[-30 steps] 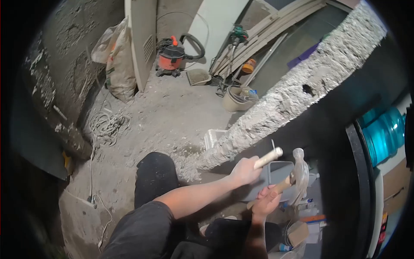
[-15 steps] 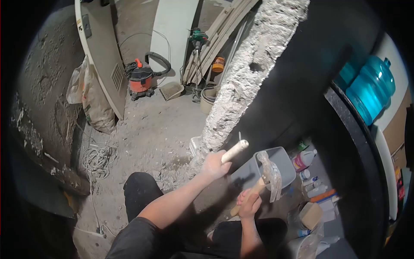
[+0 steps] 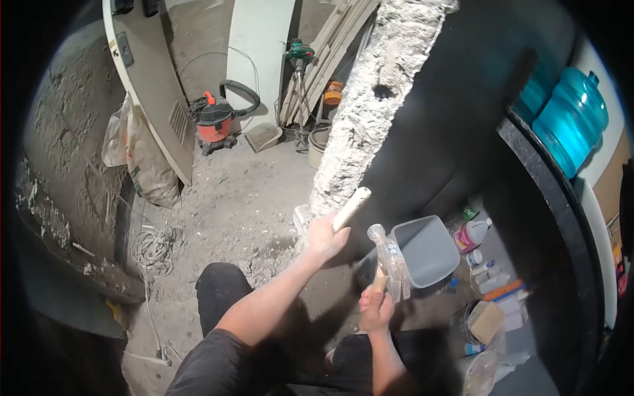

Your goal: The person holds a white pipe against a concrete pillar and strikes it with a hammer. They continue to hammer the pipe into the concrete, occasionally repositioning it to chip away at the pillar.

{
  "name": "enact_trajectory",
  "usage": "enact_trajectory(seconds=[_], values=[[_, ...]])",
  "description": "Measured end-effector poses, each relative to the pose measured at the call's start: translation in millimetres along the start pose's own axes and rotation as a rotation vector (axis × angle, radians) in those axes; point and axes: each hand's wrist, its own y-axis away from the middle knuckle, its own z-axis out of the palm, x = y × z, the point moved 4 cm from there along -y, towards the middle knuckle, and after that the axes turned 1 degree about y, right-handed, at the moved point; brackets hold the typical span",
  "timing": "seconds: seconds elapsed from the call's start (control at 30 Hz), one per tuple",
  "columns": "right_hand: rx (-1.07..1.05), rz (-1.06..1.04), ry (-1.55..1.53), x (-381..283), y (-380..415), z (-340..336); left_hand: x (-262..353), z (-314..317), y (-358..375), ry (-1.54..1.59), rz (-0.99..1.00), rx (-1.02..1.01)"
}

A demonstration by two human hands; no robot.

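Note:
My left hand (image 3: 323,236) is closed around a cream-handled tool (image 3: 352,209). The handle's end sticks up past my fist, and its working end is hidden by my hand beside the lower part of a rough, chipped wall edge (image 3: 366,129). Lower and to the right, my right hand (image 3: 376,310) grips a claw hammer (image 3: 389,254) by its wooden handle. The hammer's head is upright, blurred a little, and apart from the cream handle.
A grey plastic bin (image 3: 432,254) stands right of the hammer, beside several bottles (image 3: 472,235). Rubble (image 3: 264,264) and a coiled cable (image 3: 157,247) lie on the floor. Farther back are a red vacuum cleaner (image 3: 214,125), a dustpan (image 3: 263,137) and stacked boards (image 3: 330,59).
The hammer has swung left and slightly up, closer to the cream handle. My left hand keeps its grip on the tool. The whole view has shifted slightly.

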Motion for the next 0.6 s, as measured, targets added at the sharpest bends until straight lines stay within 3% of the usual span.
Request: enact_trajectory(seconds=[0.2, 0.43, 0.6], values=[[-0.003, 0.005, -0.054, -2.1, -4.5, 15.1, 13.9, -9.3, 7.0, 0.029, -0.157, 0.044], [-0.024, 0.064, -0.012, 4.1, -4.2, 25.3, -3.5, -5.7, 11.3, 0.037, -0.154, -0.050], [-0.010, 0.085, -0.036, -9.1, -12.9, 32.0, -14.5, 7.8, 10.4, 0.091, -0.116, 0.011]])
